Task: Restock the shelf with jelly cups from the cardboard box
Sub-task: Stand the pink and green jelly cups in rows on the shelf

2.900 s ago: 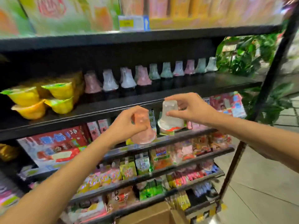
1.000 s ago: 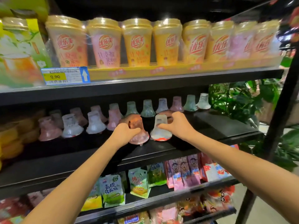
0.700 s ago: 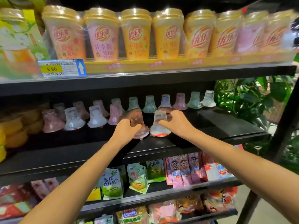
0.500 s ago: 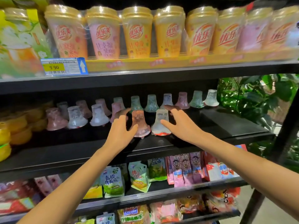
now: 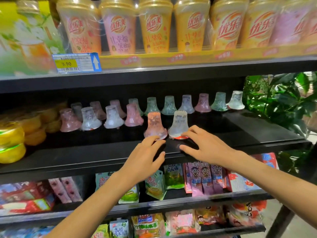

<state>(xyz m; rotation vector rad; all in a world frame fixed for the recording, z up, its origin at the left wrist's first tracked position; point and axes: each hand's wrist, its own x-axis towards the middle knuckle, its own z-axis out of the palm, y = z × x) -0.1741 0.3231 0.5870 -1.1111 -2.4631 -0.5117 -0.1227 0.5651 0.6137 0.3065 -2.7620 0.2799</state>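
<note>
A pink jelly cup [image 5: 155, 125] and a clear white jelly cup [image 5: 178, 124] stand upside down side by side on the black middle shelf [image 5: 85, 152]. Behind them run two rows of several more jelly cups [image 5: 113, 117] in pink, clear and green. My left hand [image 5: 145, 157] hovers in front of the pink cup with relaxed fingers, holding nothing. My right hand [image 5: 204, 145] lies spread in front of the white cup, fingertips near its base. The cardboard box is out of view.
Tall drink cups [image 5: 155, 26] in a yellow tray fill the upper shelf, with a 9.90 price tag [image 5: 76, 62] on its edge. Yellow cups [image 5: 12, 141] stack at the left of the middle shelf. Snack pouches [image 5: 202, 179] line the lower shelves. A green plant [image 5: 281, 103] stands right.
Both hands let go of the pink and white jelly cups, which now stand on the shelf, and drew back toward the shelf's front edge.
</note>
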